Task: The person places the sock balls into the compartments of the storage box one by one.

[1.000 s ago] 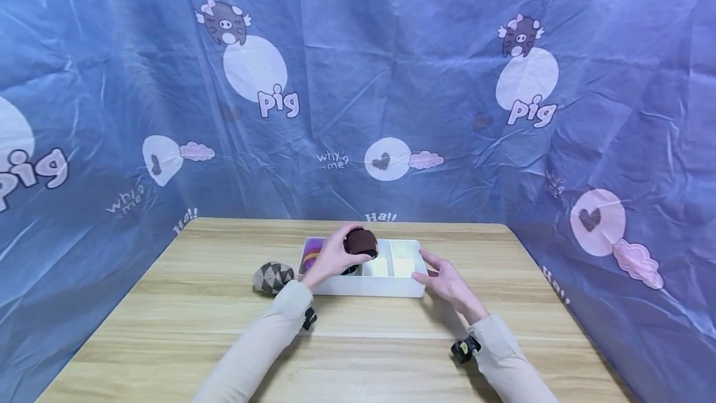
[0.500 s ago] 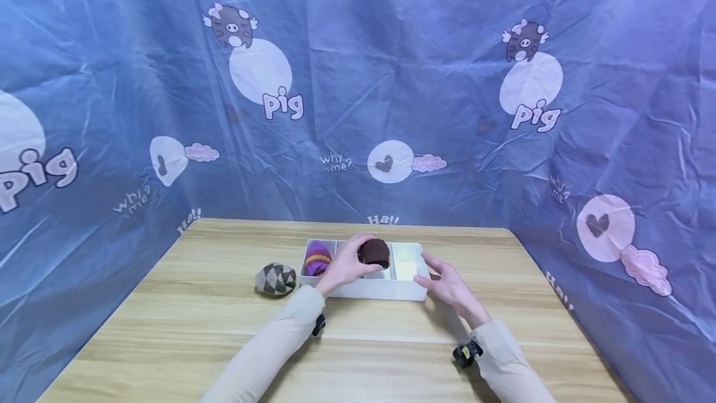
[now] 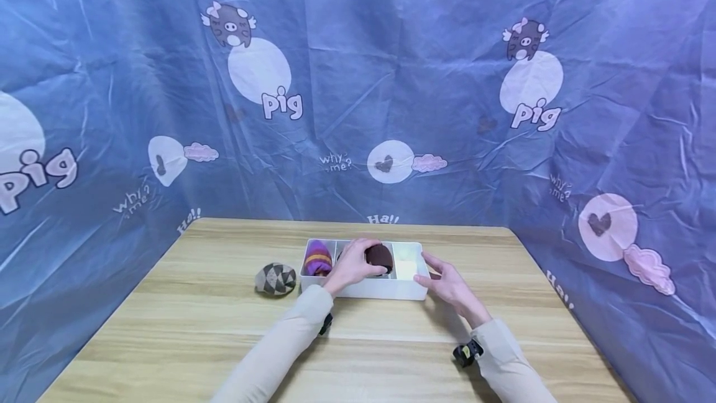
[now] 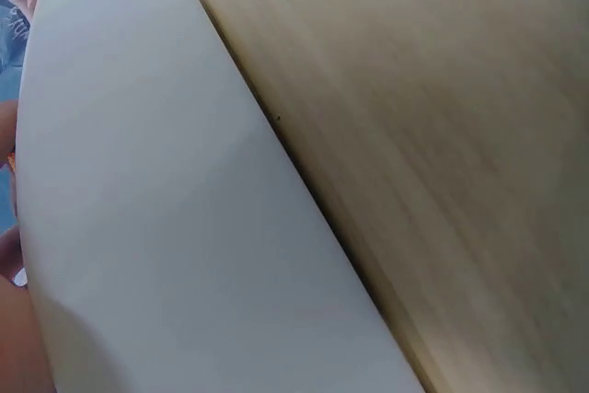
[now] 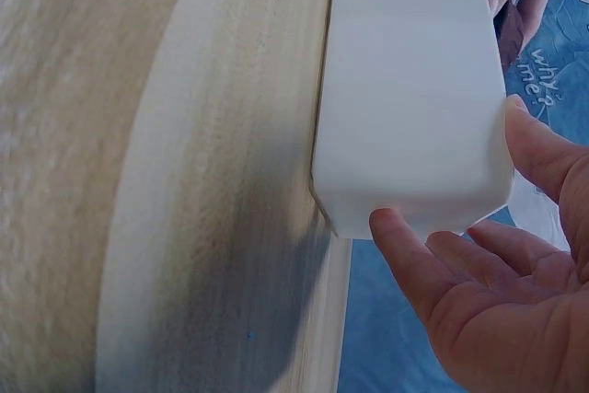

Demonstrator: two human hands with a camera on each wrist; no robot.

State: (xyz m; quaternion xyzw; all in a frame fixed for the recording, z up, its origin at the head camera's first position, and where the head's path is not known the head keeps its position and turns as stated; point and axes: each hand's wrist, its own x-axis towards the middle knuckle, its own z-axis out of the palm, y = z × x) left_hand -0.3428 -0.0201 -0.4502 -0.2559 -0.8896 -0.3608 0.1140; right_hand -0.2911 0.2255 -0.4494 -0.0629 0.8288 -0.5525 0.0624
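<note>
Clasping dark-brown rolled sock (image 3: 380, 256) in left-hand grip (image 3: 355, 264) at third-from-left compartment (image 3: 388, 277) of crosswise white box (image 3: 380, 290); touching its frame-right end with unclenched right-hand grip (image 3: 444, 279).

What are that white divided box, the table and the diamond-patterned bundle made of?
White divided box: probably plastic, smooth and satin, with softly rounded corners. Table: wood or wood-look laminate, with pale grain streaks. Diamond-patterned bundle: apparently matte fabric, rounded and shineless; knit or woven, I can't tell.
</note>
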